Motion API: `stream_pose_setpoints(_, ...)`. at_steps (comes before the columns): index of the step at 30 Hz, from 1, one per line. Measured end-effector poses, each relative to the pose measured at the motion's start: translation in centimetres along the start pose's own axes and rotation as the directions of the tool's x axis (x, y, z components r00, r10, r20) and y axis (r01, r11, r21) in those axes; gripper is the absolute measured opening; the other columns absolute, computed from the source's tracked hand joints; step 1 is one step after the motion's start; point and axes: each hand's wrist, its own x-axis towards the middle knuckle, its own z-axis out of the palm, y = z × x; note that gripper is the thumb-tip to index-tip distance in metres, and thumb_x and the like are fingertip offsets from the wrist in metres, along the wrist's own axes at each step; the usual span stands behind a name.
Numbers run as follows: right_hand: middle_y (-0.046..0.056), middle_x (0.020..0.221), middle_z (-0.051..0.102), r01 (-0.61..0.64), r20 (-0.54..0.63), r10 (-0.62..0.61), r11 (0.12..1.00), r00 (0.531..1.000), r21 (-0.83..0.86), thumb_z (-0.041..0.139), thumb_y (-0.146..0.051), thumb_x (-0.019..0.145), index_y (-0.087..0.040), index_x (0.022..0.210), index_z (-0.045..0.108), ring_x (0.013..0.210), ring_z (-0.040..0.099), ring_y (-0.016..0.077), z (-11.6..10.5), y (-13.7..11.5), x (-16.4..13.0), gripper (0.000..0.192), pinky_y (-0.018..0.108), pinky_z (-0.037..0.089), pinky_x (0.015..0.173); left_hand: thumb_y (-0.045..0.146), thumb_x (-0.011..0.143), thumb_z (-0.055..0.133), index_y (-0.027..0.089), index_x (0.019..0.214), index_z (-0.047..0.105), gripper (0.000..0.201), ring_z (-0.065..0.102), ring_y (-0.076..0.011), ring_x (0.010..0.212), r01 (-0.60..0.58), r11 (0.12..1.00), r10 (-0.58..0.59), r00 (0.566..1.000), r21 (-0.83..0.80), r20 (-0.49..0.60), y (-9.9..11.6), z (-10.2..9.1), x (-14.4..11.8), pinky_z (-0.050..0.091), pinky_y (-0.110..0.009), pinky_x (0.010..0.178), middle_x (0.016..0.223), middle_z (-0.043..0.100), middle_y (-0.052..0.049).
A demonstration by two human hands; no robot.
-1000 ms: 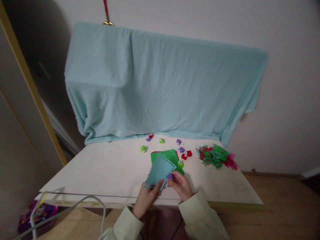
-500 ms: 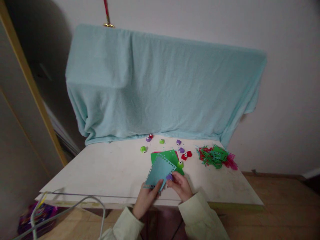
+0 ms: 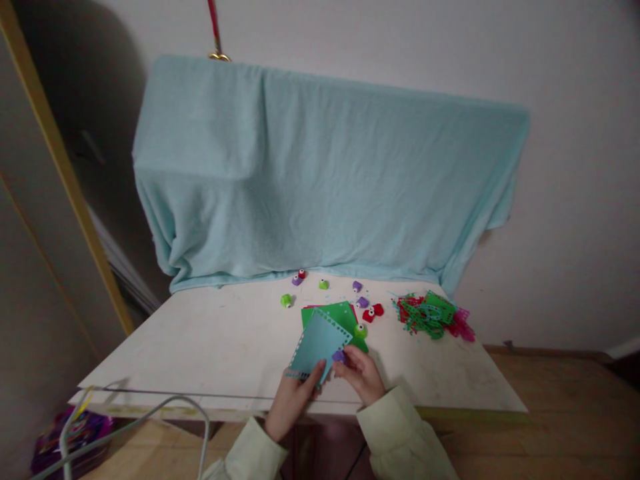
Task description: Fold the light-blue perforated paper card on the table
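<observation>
My left hand [image 3: 293,398] pinches the near corner of a light blue paper sheet [image 3: 318,343] whose edges carry rows of punched holes. My right hand [image 3: 361,375] grips a small purple paper punch [image 3: 339,356] set on the sheet's right edge. Both hands sit at the front edge of the white table [image 3: 215,347]. Under the blue sheet lie a green sheet [image 3: 334,312] and a sliver of red sheet. A green punch [image 3: 361,329] rests just beyond my right hand.
Small punches lie scattered behind the sheets: green [image 3: 286,301], purple [image 3: 357,286], red [image 3: 373,312]. A heap of green and red paper offcuts [image 3: 431,315] sits at the right. A light blue cloth [image 3: 320,173] drapes behind the table. A grey cable [image 3: 150,413] hangs at the front left.
My hands, the blue sheet and the purple punch stay almost still. Only the camera view drifts slightly.
</observation>
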Motion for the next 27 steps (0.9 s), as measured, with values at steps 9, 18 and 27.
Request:
stream_pose_setpoints(9, 0.001, 0.078, 0.059, 0.002, 0.0, -0.002, 1.0, 1.0, 0.005, 0.073, -0.033, 0.07, -0.017, 0.088, 0.059, 0.072, 0.055, 0.0164, 0.0, 0.2, 0.1, 0.028, 0.028, 0.049, 0.064, 0.043, 0.084, 0.051, 0.015, 0.072, 0.055, 0.031, 0.053, -0.0132, 0.05, 0.004, 1.0, -0.005, 1.0, -0.015, -0.017, -0.1, 0.1, 0.0, 0.041, -0.022, 0.049, 0.059, 0.058, 0.0)
stream_pose_setpoints(18, 0.001, 0.077, 0.058, 0.011, 0.035, -0.01, 1.0, 0.999, -0.018, 0.071, -0.032, 0.073, -0.017, 0.087, 0.058, 0.072, 0.055, 0.0161, 0.0, -0.1, 0.0, 0.024, 0.028, 0.049, 0.064, 0.044, 0.084, 0.051, 0.014, 0.075, 0.056, 0.031, 0.053, -0.0133, 0.05, 0.01, 1.0, -0.01, 1.0, -0.015, -0.014, -0.4, 0.1, 0.0, 0.04, -0.022, 0.048, 0.062, 0.06, -0.001)
stream_pose_setpoints(27, -0.001, 0.071, 0.057, 0.017, 0.011, -0.017, 1.0, 1.0, -0.011, 0.072, -0.035, 0.07, -0.017, 0.08, 0.056, 0.063, 0.054, 0.0141, 0.6, -0.7, -0.1, 0.026, 0.026, 0.048, 0.06, 0.046, 0.085, 0.048, 0.013, 0.072, 0.058, 0.037, 0.054, -0.014, 0.051, 0.014, 1.0, -0.014, 1.0, 0.008, -0.006, -1.2, 0.0, 0.2, 0.039, -0.022, 0.049, 0.06, 0.061, -0.003)
